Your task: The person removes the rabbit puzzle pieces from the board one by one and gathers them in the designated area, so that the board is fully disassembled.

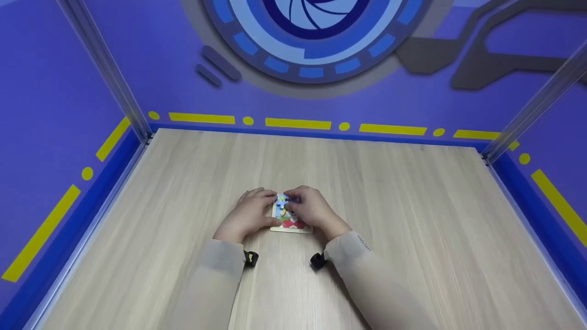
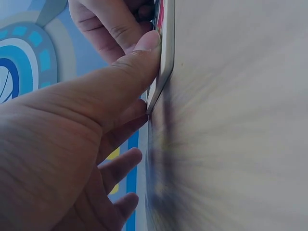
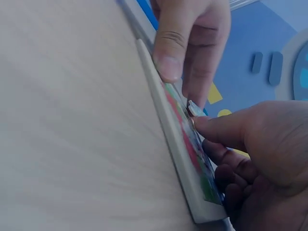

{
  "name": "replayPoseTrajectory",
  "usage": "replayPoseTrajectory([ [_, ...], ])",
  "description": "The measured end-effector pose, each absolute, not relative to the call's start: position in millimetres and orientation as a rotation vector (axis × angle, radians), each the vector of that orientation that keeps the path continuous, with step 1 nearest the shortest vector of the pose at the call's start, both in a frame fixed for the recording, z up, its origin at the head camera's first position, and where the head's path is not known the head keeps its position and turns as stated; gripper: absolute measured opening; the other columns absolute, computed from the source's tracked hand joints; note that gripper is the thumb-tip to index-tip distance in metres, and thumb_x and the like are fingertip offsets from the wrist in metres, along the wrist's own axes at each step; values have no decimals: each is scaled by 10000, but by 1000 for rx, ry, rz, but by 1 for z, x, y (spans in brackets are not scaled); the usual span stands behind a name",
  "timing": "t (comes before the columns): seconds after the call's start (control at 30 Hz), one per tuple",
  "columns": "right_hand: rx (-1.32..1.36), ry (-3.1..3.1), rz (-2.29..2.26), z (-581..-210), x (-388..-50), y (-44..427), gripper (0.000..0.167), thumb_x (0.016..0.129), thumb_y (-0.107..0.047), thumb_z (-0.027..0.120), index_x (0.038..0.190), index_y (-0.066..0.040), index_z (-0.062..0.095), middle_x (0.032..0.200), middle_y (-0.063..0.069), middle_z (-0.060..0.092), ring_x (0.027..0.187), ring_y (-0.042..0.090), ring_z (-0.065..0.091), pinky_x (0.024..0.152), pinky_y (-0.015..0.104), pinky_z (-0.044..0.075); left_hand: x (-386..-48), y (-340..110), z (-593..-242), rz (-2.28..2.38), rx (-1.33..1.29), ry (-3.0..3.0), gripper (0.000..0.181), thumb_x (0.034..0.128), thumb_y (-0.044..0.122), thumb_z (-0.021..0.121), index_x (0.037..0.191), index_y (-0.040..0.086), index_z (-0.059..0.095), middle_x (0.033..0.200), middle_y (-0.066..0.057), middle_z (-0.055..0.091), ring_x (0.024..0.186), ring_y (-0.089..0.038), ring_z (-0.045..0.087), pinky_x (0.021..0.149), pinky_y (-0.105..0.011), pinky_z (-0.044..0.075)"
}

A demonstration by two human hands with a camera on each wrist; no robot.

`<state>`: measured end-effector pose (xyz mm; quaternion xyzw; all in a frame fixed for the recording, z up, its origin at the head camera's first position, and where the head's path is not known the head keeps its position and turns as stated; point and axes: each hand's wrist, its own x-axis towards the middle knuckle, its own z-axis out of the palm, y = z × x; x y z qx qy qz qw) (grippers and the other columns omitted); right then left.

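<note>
A blue-violet back wall (image 1: pixel 137 68) fills the top of the head view, and below it a pale wood-grain table (image 1: pixel 412 206) spreads down to the lower edge. A round blue emblem (image 1: pixel 312 72) sits on the wall at top centre. Two light beige sleeves reach up from the bottom of the frame, the left sleeve (image 1: pixel 206 284) left of centre and the right sleeve (image 1: pixel 380 284) right of it. Their hands meet just below the middle. The left hand (image 1: pixel 247 213) has its fingers spread, the thumb laid on the frame of a small picture puzzle board (image 1: pixel 291 230) and a fingertip at its upper-left corner. The right hand (image 1: pixel 316 211) is drawn in narrow over the board, thumb and fingers close together. A black wrist device (image 1: pixel 251 258) shows at the left cuff. Smallest is a pale puzzle piece (image 3: pixel 195 108), tilted up from the board and pinched at the right thumb's tip.
</note>
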<state>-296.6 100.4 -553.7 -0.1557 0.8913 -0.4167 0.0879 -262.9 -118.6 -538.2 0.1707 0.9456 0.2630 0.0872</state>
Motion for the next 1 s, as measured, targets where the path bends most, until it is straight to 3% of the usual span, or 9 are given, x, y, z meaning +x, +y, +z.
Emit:
replayPoseTrajectory([
  [0.2,-414,2630,-1294,-548,-302,108,379,1104,-220,750,1464,-100,754,1356,88,737,1157,227,706,1035,439,629,-263,-119,-538,784,524,2798,798,1002,389,879,1647,32,575,1757,-111,530,1712,-374,375,1449,-552,270],
  [0.57,-345,2674,-1342,-538,-321,145,368,1109,-149,722,1476,-117,746,1466,98,674,1173,258,641,1010,419,577,-262,-119,-539,780,500,2791,797,1012,383,871,1652,23,564,1770,-108,513,1716,-366,367,1449,-535,280],
  [0.8,-336,2815,-1256,-545,-336,180,421,1105,-113,699,1511,-3,694,1520,224,632,1289,368,666,1167,535,567,-262,-118,-540,770,491,2794,788,1010,372,874,1652,31,567,1772,-95,510,1720,-354,361,1467,-534,234],
  [1.0,-259,2881,-1128,-549,-342,200,438,1110,-86,667,1535,18,669,1565,265,592,1445,443,619,1280,587,513,-263,-117,-540,763,500,2785,805,1007,378,875,1658,28,557,1777,-97,504,1732,-359,340,1481,-545,171],
])
